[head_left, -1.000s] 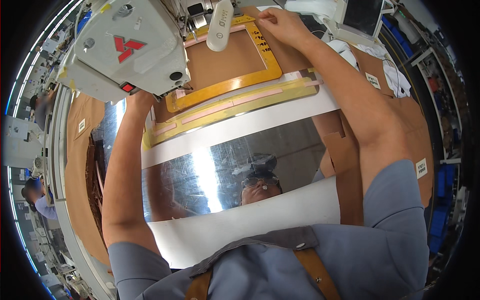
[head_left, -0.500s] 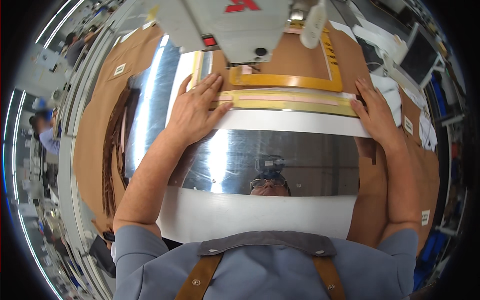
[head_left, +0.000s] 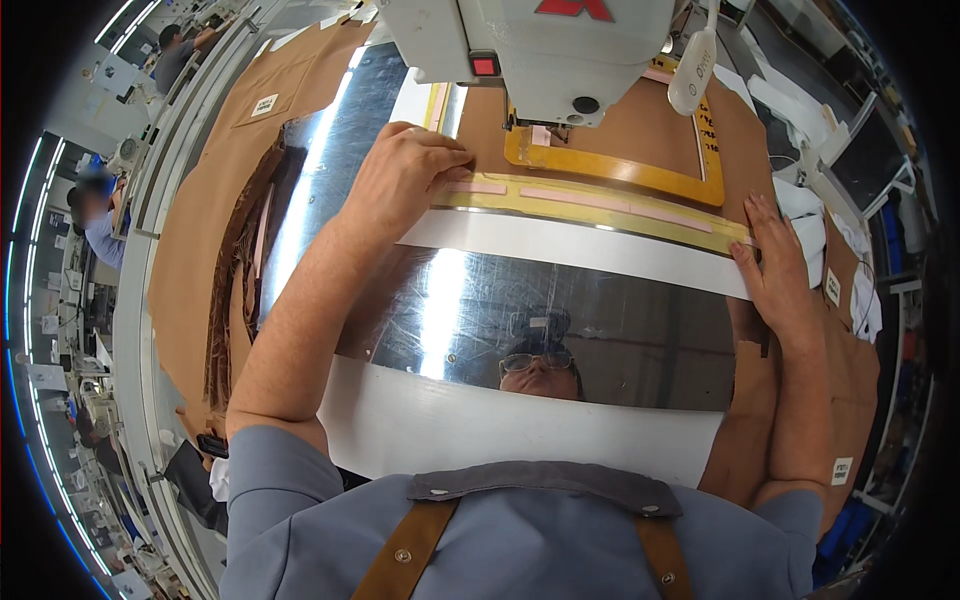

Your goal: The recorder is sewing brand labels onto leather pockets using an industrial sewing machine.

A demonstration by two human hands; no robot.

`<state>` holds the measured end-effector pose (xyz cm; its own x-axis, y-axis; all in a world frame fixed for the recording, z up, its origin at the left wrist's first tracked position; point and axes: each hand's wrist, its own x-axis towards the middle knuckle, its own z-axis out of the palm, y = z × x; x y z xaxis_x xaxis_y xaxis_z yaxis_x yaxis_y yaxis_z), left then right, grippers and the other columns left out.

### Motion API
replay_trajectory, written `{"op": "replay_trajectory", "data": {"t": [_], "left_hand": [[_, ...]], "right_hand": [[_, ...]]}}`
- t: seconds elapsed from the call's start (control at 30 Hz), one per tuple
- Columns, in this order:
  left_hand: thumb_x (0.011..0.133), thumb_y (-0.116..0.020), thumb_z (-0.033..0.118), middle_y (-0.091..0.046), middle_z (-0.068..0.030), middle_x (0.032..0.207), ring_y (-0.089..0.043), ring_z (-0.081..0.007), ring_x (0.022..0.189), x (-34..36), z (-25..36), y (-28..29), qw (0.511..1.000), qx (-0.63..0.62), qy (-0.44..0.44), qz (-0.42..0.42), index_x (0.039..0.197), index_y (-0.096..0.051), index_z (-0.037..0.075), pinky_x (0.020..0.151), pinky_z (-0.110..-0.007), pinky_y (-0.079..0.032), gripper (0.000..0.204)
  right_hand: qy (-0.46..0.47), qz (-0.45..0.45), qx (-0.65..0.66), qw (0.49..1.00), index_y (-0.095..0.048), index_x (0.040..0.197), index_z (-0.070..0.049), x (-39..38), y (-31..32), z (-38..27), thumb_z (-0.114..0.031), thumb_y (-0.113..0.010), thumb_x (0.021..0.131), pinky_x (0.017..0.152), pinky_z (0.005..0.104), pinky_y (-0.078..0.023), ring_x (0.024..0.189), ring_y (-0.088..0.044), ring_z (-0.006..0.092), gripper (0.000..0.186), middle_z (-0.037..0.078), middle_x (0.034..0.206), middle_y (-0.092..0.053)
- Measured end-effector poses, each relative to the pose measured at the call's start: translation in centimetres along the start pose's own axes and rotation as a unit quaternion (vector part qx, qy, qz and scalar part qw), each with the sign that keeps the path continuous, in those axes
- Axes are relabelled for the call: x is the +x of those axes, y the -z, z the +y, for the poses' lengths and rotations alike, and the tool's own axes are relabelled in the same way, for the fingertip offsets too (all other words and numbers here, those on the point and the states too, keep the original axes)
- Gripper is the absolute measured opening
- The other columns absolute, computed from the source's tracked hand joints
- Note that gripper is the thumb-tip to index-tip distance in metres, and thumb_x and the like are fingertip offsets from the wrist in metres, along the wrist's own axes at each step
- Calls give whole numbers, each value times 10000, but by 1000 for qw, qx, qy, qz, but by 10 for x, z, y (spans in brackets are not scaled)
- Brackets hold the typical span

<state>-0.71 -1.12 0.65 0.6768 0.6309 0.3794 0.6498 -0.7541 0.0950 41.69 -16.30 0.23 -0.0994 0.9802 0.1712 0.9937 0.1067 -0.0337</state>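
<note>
A long yellow strip (head_left: 630,208) with pink bands lies across the work in front of a sewing machine head (head_left: 560,60). At its left end my left hand (head_left: 400,170) has its fingers bent together, thumb tucked toward the index finger. Whatever lies between those fingertips is hidden. My right hand (head_left: 780,255) rests flat by the strip's right end, fingers stretched out and thumb near its edge. Beyond the strip, a yellow frame (head_left: 620,178) sits on brown fabric (head_left: 625,130) beneath the machine head. A white band (head_left: 570,240) runs along the strip's near side.
A shiny metal plate (head_left: 560,310) reflects light between my forearms, with a white panel (head_left: 520,425) nearer to me. More brown fabric (head_left: 200,250) spreads at left, bunched beside a second shiny sheet (head_left: 320,170). White cloth (head_left: 800,215) lies at the right. Other people work far left.
My left hand has gone from lying flat with spread fingers to bent fingers drawn together. The right hand stays by the strip's right end. The whole view has shifted and tilted slightly.
</note>
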Motion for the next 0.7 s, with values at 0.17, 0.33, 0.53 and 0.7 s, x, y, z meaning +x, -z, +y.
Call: {"op": "replay_trajectory", "data": {"t": [0.17, 0.33, 0.53, 0.7], "left_hand": [[802, -703, 124, -736, -56, 930, -683, -201, 923, 16, -4, 8, 984, 121, -105, -83, 925, -747, 51, 1013, -403, -459, 149], [797, -690, 103, -722, -42, 969, -683, -171, 939, 11, -8, 18, 964, 193, -175, -51, 933, -722, 65, 1032, -411, -445, 145], [829, -688, 122, -731, -13, 1015, -685, -159, 934, -20, -16, 7, 980, 172, -102, 13, 986, -728, 90, 1023, -395, -438, 165], [857, -702, 245, -666, -69, 1221, -626, -207, 1117, -30, -2, 7, 1000, 22, 5, 5, 1159, -674, 79, 1050, -432, -412, 345]], "right_hand": [[-6, 16, 14, 1000, -470, 1403, -3, 0, -3, 0, -388, -521, 987, 1165, 494, -260, 1374, -425, 321, 569, 190, 1449, -480], [-13, 25, 34, 999, -475, 1403, -12, -2, -5, -1, -387, -523, 987, 1165, 492, -261, 1378, -419, 324, 562, 183, 1453, -478], [10, 8, 11, 1000, -473, 1407, -22, 0, -2, -8, -368, -524, 990, 1164, 490, -266, 1386, -408, 327, 545, 177, 1464, -467], [7, 8, 33, 999, -471, 1409, -24, -1, -3, -8, -354, -524, 991, 1167, 486, -261, 1392, -400, 325, 536, 175, 1467, -464]]}}
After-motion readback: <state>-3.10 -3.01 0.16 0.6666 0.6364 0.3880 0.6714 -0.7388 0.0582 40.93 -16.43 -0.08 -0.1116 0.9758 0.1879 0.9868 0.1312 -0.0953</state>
